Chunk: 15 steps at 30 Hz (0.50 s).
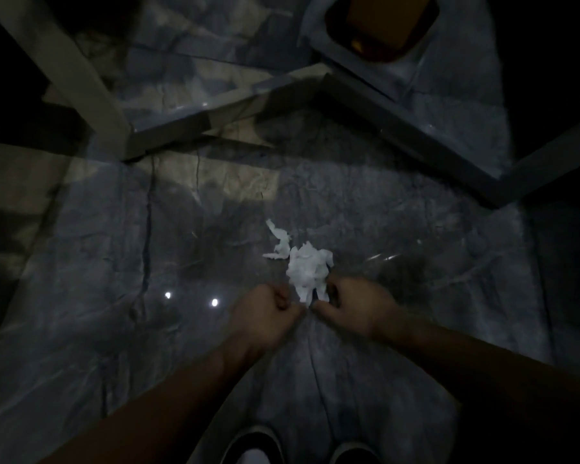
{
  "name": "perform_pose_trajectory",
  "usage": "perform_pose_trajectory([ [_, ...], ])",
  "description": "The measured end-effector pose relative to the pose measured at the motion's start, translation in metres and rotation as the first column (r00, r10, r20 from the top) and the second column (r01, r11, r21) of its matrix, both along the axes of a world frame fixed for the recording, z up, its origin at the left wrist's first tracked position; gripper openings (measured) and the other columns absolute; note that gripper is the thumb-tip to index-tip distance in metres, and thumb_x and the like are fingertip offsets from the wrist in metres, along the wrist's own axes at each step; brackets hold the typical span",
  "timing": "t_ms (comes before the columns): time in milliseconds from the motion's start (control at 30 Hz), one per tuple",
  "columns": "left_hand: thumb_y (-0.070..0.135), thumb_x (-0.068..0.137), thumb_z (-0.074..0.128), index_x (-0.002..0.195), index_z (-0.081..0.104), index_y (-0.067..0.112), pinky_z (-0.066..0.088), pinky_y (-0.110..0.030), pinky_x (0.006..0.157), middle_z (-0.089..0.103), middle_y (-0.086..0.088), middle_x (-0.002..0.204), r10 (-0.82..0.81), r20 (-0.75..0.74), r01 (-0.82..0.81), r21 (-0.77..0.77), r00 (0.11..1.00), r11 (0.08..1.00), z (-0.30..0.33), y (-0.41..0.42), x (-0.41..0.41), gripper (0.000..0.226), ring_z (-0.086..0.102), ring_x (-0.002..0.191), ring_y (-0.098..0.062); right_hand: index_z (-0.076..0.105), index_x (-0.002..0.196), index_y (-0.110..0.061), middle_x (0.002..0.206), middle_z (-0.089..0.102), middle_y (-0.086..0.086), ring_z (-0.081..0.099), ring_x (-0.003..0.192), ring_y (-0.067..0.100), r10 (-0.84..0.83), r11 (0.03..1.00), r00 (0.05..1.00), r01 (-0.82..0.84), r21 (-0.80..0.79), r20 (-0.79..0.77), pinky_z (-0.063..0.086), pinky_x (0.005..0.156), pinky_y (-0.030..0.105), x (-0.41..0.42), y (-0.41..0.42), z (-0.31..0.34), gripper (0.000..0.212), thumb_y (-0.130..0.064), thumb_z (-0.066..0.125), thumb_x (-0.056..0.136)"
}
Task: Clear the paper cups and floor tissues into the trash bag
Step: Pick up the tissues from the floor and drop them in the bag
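Note:
On the dim grey marble floor lies a crumpled white tissue (308,272), with a smaller torn tissue strip (279,244) just beyond it to the left. My right hand (355,304) is curled around the lower right edge of the crumpled tissue. My left hand (268,313) is a loose fist, and its thumb and fingers meet right beside the tissue's lower tip. I cannot tell whether it pinches the paper. No paper cups or trash bag are in sight.
Pale furniture legs and bars (91,82) cross the floor at the upper left and run to the right. A bin with a brown inside (382,25) stands at the top right. My shoes (248,447) are at the bottom edge.

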<state>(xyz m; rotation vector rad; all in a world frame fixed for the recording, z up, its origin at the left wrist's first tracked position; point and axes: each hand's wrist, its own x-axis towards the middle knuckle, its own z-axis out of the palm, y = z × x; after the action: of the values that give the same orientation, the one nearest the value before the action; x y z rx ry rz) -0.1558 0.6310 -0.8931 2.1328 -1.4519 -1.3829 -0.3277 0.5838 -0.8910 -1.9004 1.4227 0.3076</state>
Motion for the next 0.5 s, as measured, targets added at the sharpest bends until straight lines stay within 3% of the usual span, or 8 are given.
perform_pose_trajectory([
  [67,0.048,0.078,0.067,0.062,0.064,0.018,0.050,-0.026,0.055,0.069,0.001,0.060,-0.027,0.056,0.032,-0.077,0.998,0.997,-0.008,-0.007,-0.006,0.034,0.065,0.058,-0.007,0.053,0.084,-0.023,0.092,0.066,0.002,0.060,0.082,0.019,0.046,0.999,0.999,-0.046,-0.018,0.010,0.048,0.074,0.032,0.000,-0.006,-0.006,0.018,-0.040,0.049,0.089],
  [133,0.041,0.082,0.062,0.057,0.055,0.022,0.042,-0.023,0.049,0.061,0.006,0.057,-0.091,0.121,0.103,-0.099,0.988,0.990,-0.014,-0.013,-0.007,0.032,0.060,0.056,-0.005,0.056,0.086,-0.021,0.098,0.067,0.008,0.060,0.086,0.024,0.098,0.995,0.995,-0.098,-0.018,0.025,0.047,0.076,0.032,-0.003,-0.016,-0.007,0.015,-0.032,0.046,0.090],
  [233,0.033,0.084,0.063,0.058,0.047,0.025,0.031,-0.020,0.048,0.053,0.011,0.058,-0.103,0.118,0.118,-0.124,0.988,0.985,-0.015,-0.026,0.002,0.031,0.049,0.055,0.001,0.057,0.087,-0.026,0.105,0.067,0.008,0.062,0.095,0.026,0.110,0.994,0.993,-0.110,-0.015,0.041,0.048,0.082,0.034,-0.008,-0.036,-0.005,0.017,-0.033,0.043,0.089],
  [300,0.029,0.083,0.065,0.060,0.045,0.023,0.035,-0.025,0.051,0.051,0.008,0.060,-0.085,0.082,0.098,-0.168,0.993,0.981,-0.009,-0.038,0.011,0.031,0.048,0.055,-0.006,0.051,0.081,-0.032,0.105,0.067,0.009,0.062,0.096,0.027,0.082,0.996,0.995,-0.081,-0.031,0.051,0.048,0.081,0.034,-0.013,-0.047,0.000,0.013,-0.035,0.040,0.088],
  [400,0.020,0.083,0.065,0.059,0.050,0.020,0.048,-0.037,0.064,0.059,-0.003,0.063,0.051,-0.072,-0.065,-0.198,0.996,0.978,0.008,-0.050,0.024,0.028,0.057,0.061,-0.017,0.057,0.087,-0.027,0.104,0.068,0.006,0.062,0.093,0.024,-0.010,0.999,0.997,0.014,-0.050,0.075,0.049,0.082,0.035,-0.026,-0.052,0.014,0.018,-0.036,0.041,0.089],
  [500,0.006,0.086,0.062,0.073,0.070,0.010,0.053,-0.039,0.078,0.074,-0.016,0.084,0.239,-0.330,-0.318,-0.207,0.913,0.925,0.032,-0.047,0.026,0.016,0.067,0.080,-0.022,0.065,0.088,-0.017,0.093,0.071,0.007,0.065,0.085,0.024,-0.104,0.992,0.983,0.113,-0.052,0.152,0.052,0.080,0.041,-0.035,-0.050,0.035,0.028,-0.035,0.045,0.093],
])
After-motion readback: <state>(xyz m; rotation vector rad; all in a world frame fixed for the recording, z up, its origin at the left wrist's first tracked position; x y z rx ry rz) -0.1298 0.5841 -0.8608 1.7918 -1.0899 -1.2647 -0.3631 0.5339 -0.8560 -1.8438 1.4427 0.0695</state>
